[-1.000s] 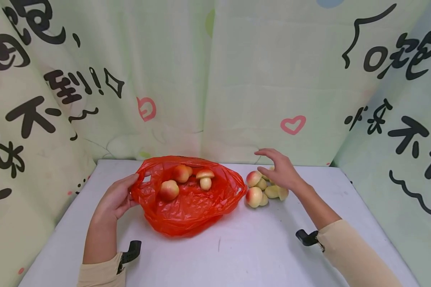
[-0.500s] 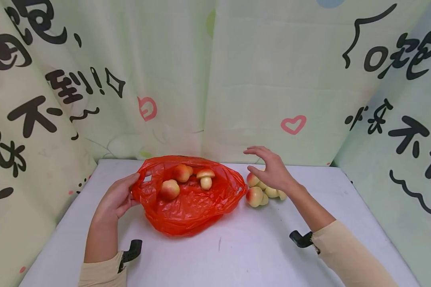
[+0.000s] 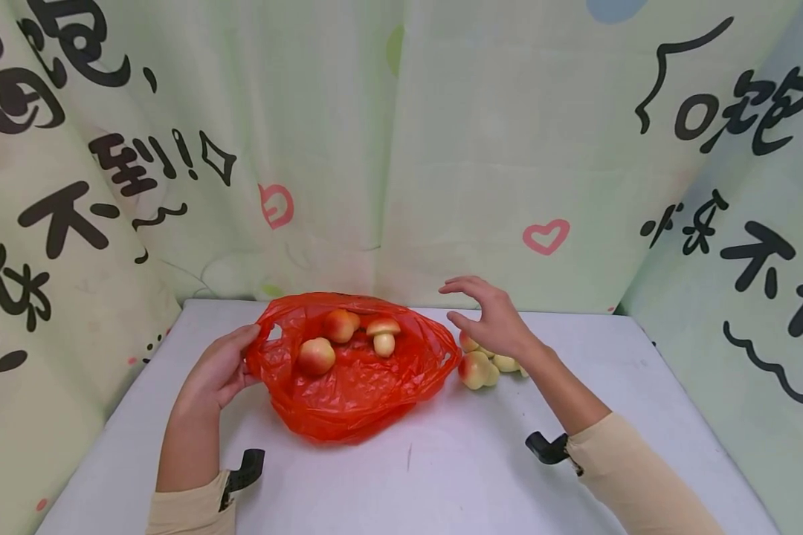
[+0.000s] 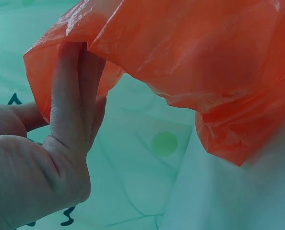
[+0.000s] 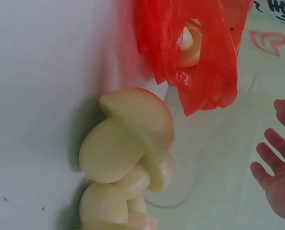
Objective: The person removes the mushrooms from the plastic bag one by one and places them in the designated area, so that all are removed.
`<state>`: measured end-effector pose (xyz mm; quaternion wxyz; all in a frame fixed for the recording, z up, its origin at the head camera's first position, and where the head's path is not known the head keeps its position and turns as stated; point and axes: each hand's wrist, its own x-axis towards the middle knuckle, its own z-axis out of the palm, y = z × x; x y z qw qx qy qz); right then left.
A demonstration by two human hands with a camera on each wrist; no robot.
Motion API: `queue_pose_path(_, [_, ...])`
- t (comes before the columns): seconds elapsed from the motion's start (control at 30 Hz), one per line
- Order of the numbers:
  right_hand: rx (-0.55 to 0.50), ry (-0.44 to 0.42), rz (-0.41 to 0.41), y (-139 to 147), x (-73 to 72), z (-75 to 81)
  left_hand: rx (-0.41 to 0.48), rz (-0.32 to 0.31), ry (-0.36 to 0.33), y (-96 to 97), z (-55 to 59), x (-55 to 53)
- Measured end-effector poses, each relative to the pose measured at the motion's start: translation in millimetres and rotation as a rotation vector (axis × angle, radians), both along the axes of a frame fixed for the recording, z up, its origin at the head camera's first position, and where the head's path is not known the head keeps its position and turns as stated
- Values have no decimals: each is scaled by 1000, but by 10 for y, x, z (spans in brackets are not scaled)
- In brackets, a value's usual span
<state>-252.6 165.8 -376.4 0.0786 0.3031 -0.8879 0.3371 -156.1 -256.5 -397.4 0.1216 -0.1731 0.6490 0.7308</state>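
Observation:
My left hand holds the left rim of a red plastic bag that lies on the table with its mouth spread. In the left wrist view, the fingers reach up against the bag's film, and part of them is hidden. Inside the bag lie three toy mushrooms, among them an upright mushroom with a pale stem. To the right, my right hand hovers with fingers apart and holds nothing. Below it several toy mushrooms sit in a cluster, partly hidden by that hand and forearm.
A white table carries everything. Pale green curtains with black writing and pink hearts stand behind and at both sides. Black wrist cameras are strapped at both sleeves.
My right hand has moved left, from over the mushroom cluster toward the bag's right rim, fingers still spread. My left hand and the bag stay in place.

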Motion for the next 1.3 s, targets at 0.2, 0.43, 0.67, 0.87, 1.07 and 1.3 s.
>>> queue_pose_path(0.2, [-14,12,29,-108,32,11,3,-8,4,12,9,3])
queue_pose_path(0.43, [-46,10,94,-255,40,-36,3,-7,4,4,6,3])
queue_pose_path(0.67, [-48,2,166,-434,64,-77,0,-9,10,6,-6,16])
queue_pose_path(0.87, [-22,-57,218,-598,60,-135,2,-2,4,-3,15,11])
queue_pose_path(1.07, [57,-152,258,-757,13,-226,11,15,-13,-19,27,17])
queue_pose_path(1.3, [130,-227,249,-839,-39,-345,12,6,-7,-21,22,14])
